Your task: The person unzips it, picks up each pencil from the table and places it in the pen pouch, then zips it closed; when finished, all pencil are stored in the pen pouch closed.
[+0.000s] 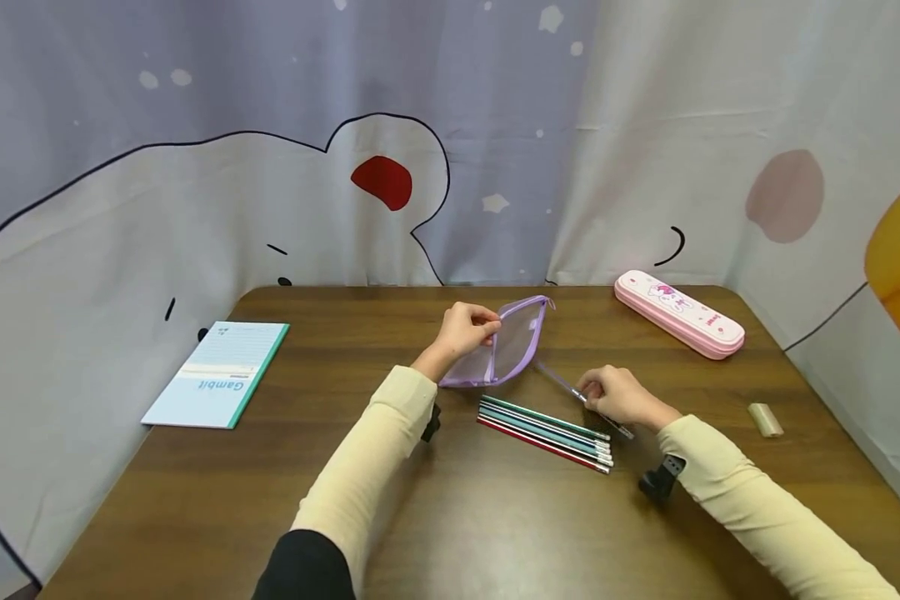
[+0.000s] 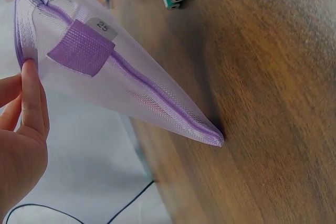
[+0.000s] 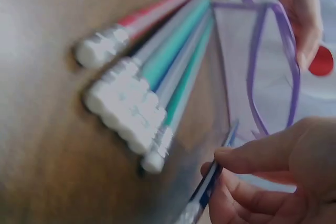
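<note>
Purple mesh pouch (image 1: 513, 342) held open, single pencil (image 1: 558, 381) right by its mouth

So, going left to right with the pouch as landmark. Well off to its left there's a notebook (image 1: 217, 375) lying flat on the wooden table (image 1: 480, 533). Next is the left hand (image 1: 461, 329), at the pouch's upper edge, pinching the rim between thumb and fingers. Pouch itself sits past the middle of the table, tilted up a bit, mouth gaping roughly toward the right.

Just on the near side of the pouch is a row of pencils (image 1: 543, 433), eraser ends pointing right. To the pouch's right, the right hand (image 1: 618, 396) has that one pencil pinched between thumb and fingers, far end aimed at the opening. Can't tell if the tip touches the rim or is only beside it.

Further right of the pouch: a pink pencil case (image 1: 678, 312) toward the back, and a small pale block (image 1: 765, 420) closer in.

My read: this is the loading step, one pencil at a time. Next move calls for a steady rim on the left while the right lines the tip up with the gap; soft mesh could sag and snag it.
</note>
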Available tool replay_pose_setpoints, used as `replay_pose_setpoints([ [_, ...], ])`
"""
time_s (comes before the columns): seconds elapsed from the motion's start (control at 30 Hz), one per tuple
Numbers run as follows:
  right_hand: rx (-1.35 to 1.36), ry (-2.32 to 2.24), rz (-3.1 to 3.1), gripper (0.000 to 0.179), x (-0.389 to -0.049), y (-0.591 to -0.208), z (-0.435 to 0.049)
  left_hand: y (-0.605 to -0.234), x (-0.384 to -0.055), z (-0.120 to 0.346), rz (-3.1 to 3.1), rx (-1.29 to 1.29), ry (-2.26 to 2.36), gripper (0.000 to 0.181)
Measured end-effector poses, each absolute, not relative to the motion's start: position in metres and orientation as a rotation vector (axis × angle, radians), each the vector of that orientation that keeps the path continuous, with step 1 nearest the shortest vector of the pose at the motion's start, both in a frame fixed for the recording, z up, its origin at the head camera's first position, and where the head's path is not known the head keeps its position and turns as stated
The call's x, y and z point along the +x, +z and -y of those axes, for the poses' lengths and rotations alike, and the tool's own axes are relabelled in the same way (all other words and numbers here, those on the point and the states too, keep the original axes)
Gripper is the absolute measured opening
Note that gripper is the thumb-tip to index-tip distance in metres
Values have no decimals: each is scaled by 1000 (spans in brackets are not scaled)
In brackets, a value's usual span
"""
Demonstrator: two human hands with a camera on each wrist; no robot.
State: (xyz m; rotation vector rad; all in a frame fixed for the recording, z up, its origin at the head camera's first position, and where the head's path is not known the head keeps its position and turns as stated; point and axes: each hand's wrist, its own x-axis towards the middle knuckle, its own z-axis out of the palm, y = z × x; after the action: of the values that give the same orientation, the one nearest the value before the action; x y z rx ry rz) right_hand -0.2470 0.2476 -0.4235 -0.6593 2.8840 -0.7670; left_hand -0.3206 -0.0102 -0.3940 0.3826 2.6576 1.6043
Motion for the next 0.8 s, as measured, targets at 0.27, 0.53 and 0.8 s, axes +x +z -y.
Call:
replay_pose_setpoints([
  [0.27, -276, -1275, -2750, 41, -256, -410, -255, -394, -322, 10, -2665, 349, 1608, 16],
  [0.53, -84, -1916, -2338, 54, -259, -399, -221, -391, -318, 7, -2654, 339, 1630, 16],
  [0.8, 4, -2051, -2116, 53, -266, -404, -182, -391, -317, 5, -2686, 332, 1627, 16],
])
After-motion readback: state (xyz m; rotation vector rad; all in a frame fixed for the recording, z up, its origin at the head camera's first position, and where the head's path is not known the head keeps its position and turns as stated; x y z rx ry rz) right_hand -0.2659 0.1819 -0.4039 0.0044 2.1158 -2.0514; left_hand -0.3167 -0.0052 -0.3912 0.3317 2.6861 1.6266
